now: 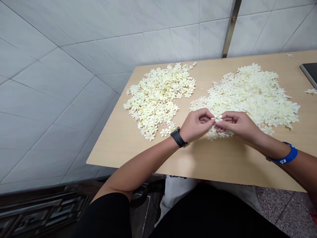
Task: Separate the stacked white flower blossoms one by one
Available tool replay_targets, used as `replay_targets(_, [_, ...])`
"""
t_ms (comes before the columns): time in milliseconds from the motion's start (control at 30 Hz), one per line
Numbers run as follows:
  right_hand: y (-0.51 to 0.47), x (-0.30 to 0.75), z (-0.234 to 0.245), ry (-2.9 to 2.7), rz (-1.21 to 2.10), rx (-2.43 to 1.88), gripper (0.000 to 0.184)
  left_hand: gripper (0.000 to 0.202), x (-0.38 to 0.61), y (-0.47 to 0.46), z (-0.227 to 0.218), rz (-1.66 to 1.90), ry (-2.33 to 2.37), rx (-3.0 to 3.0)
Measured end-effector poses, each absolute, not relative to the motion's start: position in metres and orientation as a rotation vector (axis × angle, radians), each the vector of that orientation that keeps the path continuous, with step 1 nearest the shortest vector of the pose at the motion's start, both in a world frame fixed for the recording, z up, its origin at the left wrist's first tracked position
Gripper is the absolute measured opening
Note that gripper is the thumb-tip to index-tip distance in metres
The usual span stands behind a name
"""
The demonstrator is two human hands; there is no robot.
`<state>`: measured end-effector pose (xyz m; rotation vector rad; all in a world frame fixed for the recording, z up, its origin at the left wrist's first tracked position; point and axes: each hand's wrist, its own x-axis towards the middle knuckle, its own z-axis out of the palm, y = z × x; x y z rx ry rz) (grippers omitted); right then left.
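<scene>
A small cream-white flower [218, 118] with thin, soft petals sits pinched at the fingertips of both hands, its petals fanning toward 12 o'clock; the left hand [196, 125] and the right hand [237, 124] are closed on it; a black watch [178, 138] circles the left wrist, a blue band [287, 153] the right; a heap of like flowers [158, 99] lies at 10 o'clock, a broader heap [250, 96] at 1 o'clock, both on a pale wood-grain table [119, 145] against white tiled walls [61, 82].
</scene>
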<state>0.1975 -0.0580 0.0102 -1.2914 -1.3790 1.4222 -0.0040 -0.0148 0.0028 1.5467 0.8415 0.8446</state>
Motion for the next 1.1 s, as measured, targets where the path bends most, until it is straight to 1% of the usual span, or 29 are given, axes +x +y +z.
replay_targets(100, [-0.059, 0.196, 0.009, -1.524, 1.281, -1.300, 0.023, 0.011, -0.004, -0.018, 0.002, 0.852, 0.891, 1.704])
replay_targets(167, [-0.060, 0.197, 0.010, -1.719, 1.113, -1.310, 0.019, 0.007, -0.006, -0.017, 0.003, 0.876, 0.915, 1.876])
replay_targets(200, [-0.061, 0.198, 0.011, -1.826, 0.993, -1.330, 0.019, 0.005, -0.007, -0.016, 0.004, 0.880, 0.909, 1.984])
replay_targets(267, [-0.062, 0.199, 0.013, -2.001, 0.747, -1.375, 0.020, 0.009, -0.009, -0.014, 0.006, 0.867, 0.855, 2.191])
replay_targets(333, [-0.063, 0.201, 0.013, -2.045, 0.635, -1.384, 0.019, 0.010, -0.011, -0.012, 0.006, 0.861, 0.805, 2.246])
replay_targets(400, [-0.062, 0.202, 0.013, -1.960, 0.749, -1.347, 0.016, 0.009, -0.011, -0.011, 0.005, 0.872, 0.818, 2.073])
replay_targets(500, [-0.060, 0.203, 0.013, -1.718, 1.138, -1.261, 0.019, 0.022, -0.011, -0.009, 0.005, 0.841, 0.803, 1.679])
replay_targets(600, [-0.059, 0.201, 0.018, -1.533, 1.357, -1.234, 0.022, 0.028, -0.009, -0.011, 0.007, 0.790, 0.704, 1.514])
replay_targets(733, [-0.064, 0.195, 0.026, -1.408, 1.447, -1.280, 0.027, 0.025, -0.007, -0.018, 0.011, 0.800, 0.676, 1.595])
replay_targets(933, [-0.069, 0.191, 0.031, -1.441, 1.446, -1.258, 0.030, 0.014, -0.007, -0.024, 0.011, 0.877, 0.697, 1.745])
replay_targets(1100, [-0.065, 0.194, 0.029, -1.482, 1.472, -1.179, 0.031, 0.018, -0.008, -0.021, 0.014, 0.841, 0.717, 1.658])
